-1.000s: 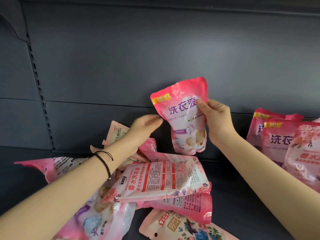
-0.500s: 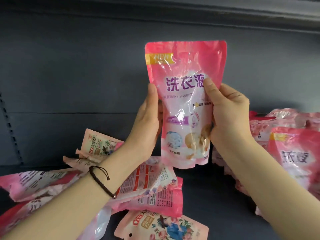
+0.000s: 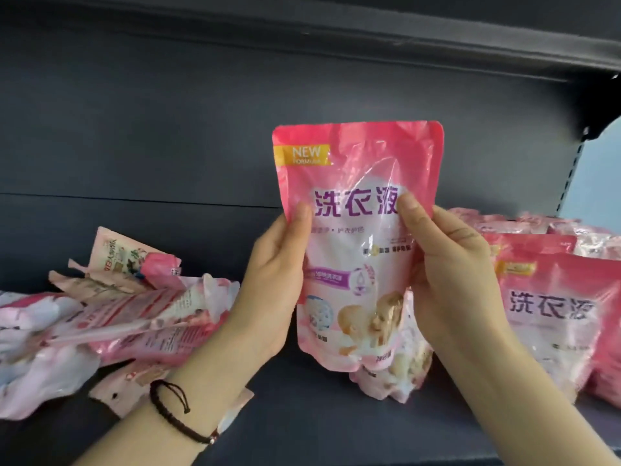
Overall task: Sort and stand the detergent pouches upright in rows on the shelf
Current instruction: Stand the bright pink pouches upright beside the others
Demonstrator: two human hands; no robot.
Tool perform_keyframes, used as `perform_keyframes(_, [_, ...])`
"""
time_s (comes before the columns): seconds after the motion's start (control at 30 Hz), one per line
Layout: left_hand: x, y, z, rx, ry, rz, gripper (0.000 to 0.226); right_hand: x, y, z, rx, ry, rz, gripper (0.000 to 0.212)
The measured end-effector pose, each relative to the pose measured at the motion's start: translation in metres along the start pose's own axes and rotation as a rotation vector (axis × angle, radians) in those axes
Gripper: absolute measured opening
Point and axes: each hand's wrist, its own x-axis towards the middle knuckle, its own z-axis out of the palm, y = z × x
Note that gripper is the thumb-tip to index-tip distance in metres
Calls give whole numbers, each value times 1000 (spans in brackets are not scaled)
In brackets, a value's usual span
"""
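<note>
A pink detergent pouch (image 3: pixel 356 183) with a yellow NEW tag is held upright above the dark shelf (image 3: pixel 302 415). My left hand (image 3: pixel 274 284) grips its left edge, thumb on the front. My right hand (image 3: pixel 450 274) grips its right edge, thumb across the purple lettering. Behind its lower part stands another pouch (image 3: pixel 396 371), mostly hidden. At the right stands a row of upright pink pouches (image 3: pixel 551 307). A jumbled heap of pouches (image 3: pixel 111 317) lies flat at the left.
The shelf's dark back panel (image 3: pixel 168 129) rises behind everything. An upper shelf (image 3: pixel 437 38) overhangs at the top. A slotted upright (image 3: pixel 571 173) marks the right end. Bare shelf floor shows between the heap and the standing row.
The held pouch has come down and to the right, nearer the standing row, still in both hands. A second pouch now shows behind its lower part.
</note>
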Motion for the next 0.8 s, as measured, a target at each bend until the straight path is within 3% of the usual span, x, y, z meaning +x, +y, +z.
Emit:
perform_keyframes(0.27, [-43, -43, 61, 7, 131, -73, 28, -23, 7, -76, 24, 16, 156, 43])
perform_keyframes(0.43, [-52, -62, 77, 79, 126, -68, 31, -31, 21, -101, 108, 8, 162, 21])
perform_keyframes(0.6, [-54, -82, 82, 159, 149, -45, 36, -36, 42, -113, 99, 32, 120, 64])
perform_keyframes(0.67, [-55, -87, 81, 189, 146, -39, 37, -38, 49, -116, 89, 31, 107, 71])
perform_keyframes(0.73, [-56, -89, 80, 202, 137, -18, 36, -40, 51, -121, 36, 31, 86, 58])
perform_keyframes(0.8, [-59, -89, 78, 210, 131, 16, 32, -46, 52, -127, -83, -26, 14, 23])
